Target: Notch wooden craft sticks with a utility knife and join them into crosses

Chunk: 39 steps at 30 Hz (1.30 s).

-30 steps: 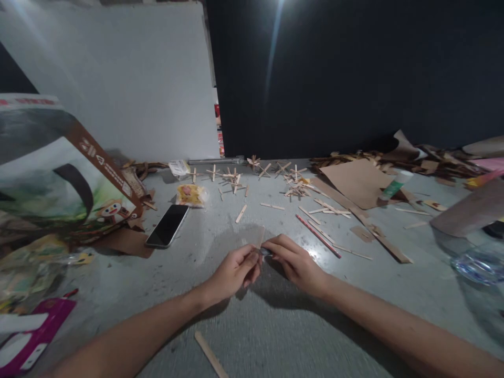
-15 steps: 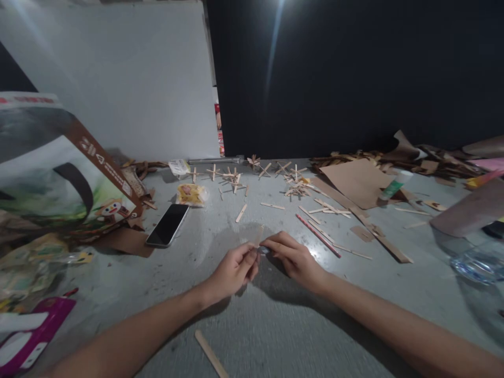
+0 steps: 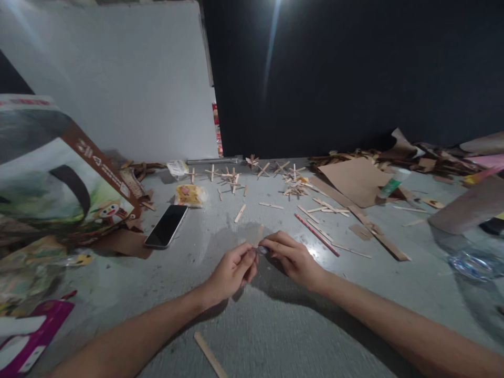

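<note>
1. A thin wooden stick [image 3: 260, 234] juts out between the 2 hands, its long axis pointing mostly away from the person; fingers hide its near end.
2. The left hand [image 3: 236, 269] is closed, thumb and fingers seemingly pinching that stick.
3. The right hand [image 3: 293, 258] is just as near, its fingertips drawn together on a small grey piece [image 3: 262, 250], too small to identify.
4. On the grey table [image 3: 157, 274], a loose stick [image 3: 210, 353] lies between the forearms, a phone [image 3: 167, 227] to the left, a red straw [image 3: 317, 234] to the right.
5. Behind stand a white panel [image 3: 118, 79] and a dark panel [image 3: 354, 68].
</note>
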Each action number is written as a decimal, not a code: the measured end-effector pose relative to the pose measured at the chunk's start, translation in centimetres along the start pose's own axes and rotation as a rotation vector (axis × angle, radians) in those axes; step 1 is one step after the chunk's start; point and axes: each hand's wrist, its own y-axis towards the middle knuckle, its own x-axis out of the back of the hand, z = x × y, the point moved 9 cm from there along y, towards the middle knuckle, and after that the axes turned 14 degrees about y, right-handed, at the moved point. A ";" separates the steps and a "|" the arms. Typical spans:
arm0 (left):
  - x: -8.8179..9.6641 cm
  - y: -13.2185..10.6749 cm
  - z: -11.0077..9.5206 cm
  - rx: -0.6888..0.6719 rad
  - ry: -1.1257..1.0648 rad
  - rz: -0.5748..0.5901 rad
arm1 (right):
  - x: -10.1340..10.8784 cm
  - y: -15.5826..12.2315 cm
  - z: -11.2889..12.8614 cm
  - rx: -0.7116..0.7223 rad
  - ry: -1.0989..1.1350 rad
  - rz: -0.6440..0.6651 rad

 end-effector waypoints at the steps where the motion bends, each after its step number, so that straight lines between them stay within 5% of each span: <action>1: 0.0 0.0 0.0 -0.004 -0.003 -0.002 | 0.0 0.0 -0.1 0.000 0.005 -0.004; 20: 0.3 -0.4 -0.4 -0.092 0.097 -0.069 | 0.0 -0.1 -0.2 0.005 0.039 0.018; 27: -0.2 -0.2 0.5 -0.001 0.092 -0.008 | -0.1 -0.2 0.2 0.033 0.032 0.029; 34: 0.1 -0.3 -0.6 -0.093 0.037 -0.059 | 0.0 0.0 0.1 0.009 0.028 0.018; 39: -0.2 -0.2 0.2 -0.032 0.036 -0.006 | 0.0 0.0 0.3 0.037 0.014 0.006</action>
